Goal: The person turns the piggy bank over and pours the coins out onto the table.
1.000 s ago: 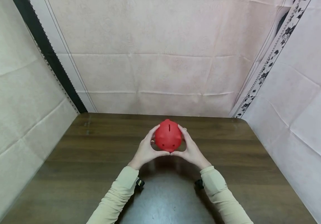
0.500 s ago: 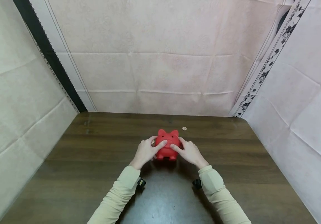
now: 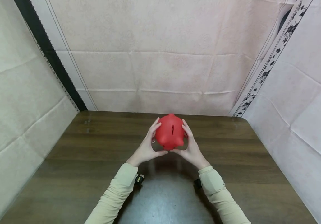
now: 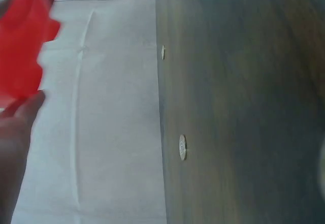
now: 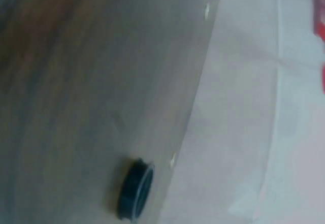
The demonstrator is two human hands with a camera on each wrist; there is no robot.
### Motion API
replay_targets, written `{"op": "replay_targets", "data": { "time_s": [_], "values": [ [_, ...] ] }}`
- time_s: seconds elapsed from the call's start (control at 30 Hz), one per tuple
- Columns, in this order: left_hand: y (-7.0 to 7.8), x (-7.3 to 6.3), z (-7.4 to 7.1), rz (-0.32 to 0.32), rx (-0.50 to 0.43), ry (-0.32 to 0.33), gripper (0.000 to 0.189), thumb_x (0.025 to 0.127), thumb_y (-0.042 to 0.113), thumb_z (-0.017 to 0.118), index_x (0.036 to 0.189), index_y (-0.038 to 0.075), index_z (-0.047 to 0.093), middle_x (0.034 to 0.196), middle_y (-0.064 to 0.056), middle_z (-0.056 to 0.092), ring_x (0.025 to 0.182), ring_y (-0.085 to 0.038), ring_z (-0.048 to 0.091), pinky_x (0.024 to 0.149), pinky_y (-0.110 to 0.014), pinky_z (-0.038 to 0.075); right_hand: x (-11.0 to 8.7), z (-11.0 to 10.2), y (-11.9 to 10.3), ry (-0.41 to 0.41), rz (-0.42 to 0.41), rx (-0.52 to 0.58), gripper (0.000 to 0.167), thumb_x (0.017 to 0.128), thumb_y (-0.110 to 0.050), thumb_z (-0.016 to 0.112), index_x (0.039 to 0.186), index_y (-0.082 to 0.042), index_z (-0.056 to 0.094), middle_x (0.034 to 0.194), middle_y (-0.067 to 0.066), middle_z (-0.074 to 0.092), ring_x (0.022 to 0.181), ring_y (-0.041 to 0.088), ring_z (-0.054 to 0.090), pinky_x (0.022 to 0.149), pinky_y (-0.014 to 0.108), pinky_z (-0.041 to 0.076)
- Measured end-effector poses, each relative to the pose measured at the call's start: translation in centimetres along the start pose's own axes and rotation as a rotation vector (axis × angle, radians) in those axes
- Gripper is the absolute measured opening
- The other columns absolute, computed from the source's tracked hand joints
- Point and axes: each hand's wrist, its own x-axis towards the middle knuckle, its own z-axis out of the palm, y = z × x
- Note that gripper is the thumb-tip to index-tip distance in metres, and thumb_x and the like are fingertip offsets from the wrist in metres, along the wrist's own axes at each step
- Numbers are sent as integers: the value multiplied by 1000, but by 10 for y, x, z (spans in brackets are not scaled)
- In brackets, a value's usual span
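Note:
A red piggy bank (image 3: 170, 132) is held between both hands in the head view, tilted so its slotted back faces the head camera. My left hand (image 3: 148, 146) grips its left side, with the thumb along the lower edge. On the other side my right hand (image 3: 190, 148) holds it the same way, both thumbs nearly meeting. Part of the red body (image 4: 20, 46) and my left hand's fingers show blurred in the left wrist view. At the right wrist view's right edge only a sliver of the piggy bank (image 5: 321, 28) appears.
Coins (image 4: 183, 147) lie on the brown wooden table (image 3: 233, 174) beyond the hands. The right wrist view shows a black ring-like piece (image 5: 136, 191) on the tabletop, near a coin (image 5: 172, 160). Pale cloth walls (image 3: 154, 71) enclose the back and sides.
Half a second ago the piggy bank was lower, ears up and feet toward me. Now it is tilted, slot showing, slightly rotated compared with one second ago. The right-hand coin is hidden again.

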Motion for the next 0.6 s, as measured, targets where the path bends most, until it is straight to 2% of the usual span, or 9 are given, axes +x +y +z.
{"op": "replay_targets", "data": {
  "time_s": [0.07,0.13,0.23,0.33,0.4,0.47,0.53,0.6],
  "values": [
    [-1,0,1,80,41,-8,108,69,2,83,151,20,15,163,-3,8,142,-30,32,98,-47,52,-2,3,0,25,-85,-41,103,67,1,85,146,-6,21,160,16,18,143,26,32,106,20,43],
    [-3,-1,3,122,88,-1,110,69,2,83,151,18,13,163,-7,7,143,-30,28,97,-45,53,-5,5,0,35,-136,-87,101,67,4,84,145,-4,21,159,18,19,146,24,28,106,22,44],
    [-5,-2,6,131,135,21,111,69,2,84,151,19,10,162,-8,8,144,-30,25,96,-43,53,-6,6,-1,32,-168,-138,101,66,7,83,145,-6,22,158,18,20,147,25,24,102,32,49],
    [-6,-2,7,107,126,30,114,70,3,84,152,20,7,162,-7,9,144,-30,26,97,-45,53,-4,5,-3,13,-170,-159,100,67,8,82,146,-6,23,159,17,19,148,27,22,100,40,51],
    [-6,-2,6,59,90,17,116,70,4,84,153,22,5,160,-6,14,142,-29,29,97,-45,53,-3,3,-5,-2,-165,-157,99,67,6,82,147,-5,24,159,17,19,148,30,22,100,45,50],
    [-4,-2,5,-23,35,-2,118,70,6,85,154,28,5,157,-4,23,139,-28,34,95,-45,54,-1,1,-7,-24,-135,-153,101,67,1,85,148,-7,26,160,15,20,147,31,24,100,49,50],
    [-3,-3,4,-134,3,-14,118,69,12,86,154,33,6,152,-4,33,132,-27,44,92,-44,55,0,-2,-9,-47,-82,-152,102,66,-6,87,150,-9,28,159,14,23,144,32,27,101,53,48],
    [-2,-3,3,-255,-2,-14,114,70,21,87,153,37,11,145,-4,45,123,-26,55,89,-43,57,1,-5,-10,-76,16,-154,102,67,-15,89,151,-15,29,156,10,31,140,30,33,100,53,49]
  ]
}}
